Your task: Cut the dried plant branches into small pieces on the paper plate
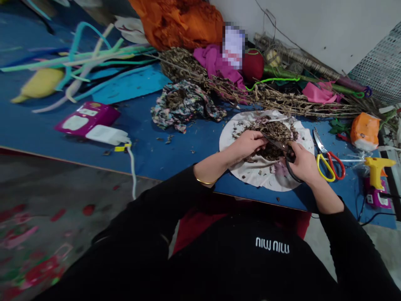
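Note:
My right hand [302, 162] is closed round the handles of black-handled scissors [282, 146], whose blades point left over a heap of dried, crumbled leaves [278, 130]. Close to the blade tips, my left hand [249, 144] has its fingers pinched together; what lies between them is too small to make out. Under both hands a round white cloth [250, 177] is spread near the table's front edge, with the leaves piled on it and loose bits scattered about. Another pair of scissors [327, 156], with red and yellow handles, lies just right of the cloth.
Dried stalks [275, 95] run along the back by the wall. A yellow glue gun [377, 169] and an orange packet [365, 130] are at right. Leftward lie a patterned cloth [184, 104], a purple device [89, 119] with a cord, and coloured fuzzy stems [94, 62].

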`<state>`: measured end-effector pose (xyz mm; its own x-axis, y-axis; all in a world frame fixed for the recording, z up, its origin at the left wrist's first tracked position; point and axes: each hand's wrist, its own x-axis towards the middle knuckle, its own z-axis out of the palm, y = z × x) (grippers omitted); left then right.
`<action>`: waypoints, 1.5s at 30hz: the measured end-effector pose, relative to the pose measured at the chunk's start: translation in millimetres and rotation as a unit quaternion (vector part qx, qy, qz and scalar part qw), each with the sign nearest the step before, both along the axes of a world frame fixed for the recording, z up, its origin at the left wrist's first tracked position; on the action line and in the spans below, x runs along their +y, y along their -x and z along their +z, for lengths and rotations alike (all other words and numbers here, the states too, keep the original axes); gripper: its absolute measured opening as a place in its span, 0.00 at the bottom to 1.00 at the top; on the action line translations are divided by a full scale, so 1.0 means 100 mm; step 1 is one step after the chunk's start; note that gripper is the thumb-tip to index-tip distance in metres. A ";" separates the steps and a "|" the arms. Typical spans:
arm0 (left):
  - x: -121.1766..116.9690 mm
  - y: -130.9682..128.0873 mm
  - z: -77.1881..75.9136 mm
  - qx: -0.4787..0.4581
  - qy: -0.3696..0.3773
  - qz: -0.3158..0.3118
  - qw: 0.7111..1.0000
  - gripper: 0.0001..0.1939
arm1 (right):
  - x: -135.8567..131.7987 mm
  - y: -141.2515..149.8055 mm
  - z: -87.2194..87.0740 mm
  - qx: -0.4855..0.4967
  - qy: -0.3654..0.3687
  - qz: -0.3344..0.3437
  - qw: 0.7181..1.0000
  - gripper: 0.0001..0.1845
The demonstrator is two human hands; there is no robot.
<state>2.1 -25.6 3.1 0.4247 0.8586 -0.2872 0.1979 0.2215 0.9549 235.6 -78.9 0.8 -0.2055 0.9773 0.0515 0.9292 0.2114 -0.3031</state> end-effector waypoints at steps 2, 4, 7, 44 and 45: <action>-0.01 0.00 0.01 0.007 -0.011 0.002 1.000 0.15 | 0.00 0.00 0.00 0.005 -0.004 0.006 1.000 0.30; -0.01 -0.01 0.02 0.015 -0.013 0.002 1.000 0.16 | 0.00 0.00 0.00 -0.001 -0.006 0.008 1.000 0.30; -0.03 -0.01 0.03 0.018 -0.002 -0.008 1.000 0.16 | 0.01 0.00 0.00 -0.035 0.001 0.015 0.999 0.30; -0.02 0.02 0.14 -0.021 0.082 0.008 0.996 0.14 | 0.03 -0.04 0.01 -0.032 -0.014 -0.001 0.999 0.26; -0.01 0.03 0.15 -0.034 0.085 0.019 0.996 0.13 | 0.03 -0.04 0.01 -0.025 -0.021 -0.002 0.999 0.27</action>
<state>-0.8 -26.8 17.8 0.4162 0.8155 -0.4022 0.1235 0.3875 0.9136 239.9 -76.1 1.5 -0.2050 0.9752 0.0829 0.9441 0.2194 -0.2462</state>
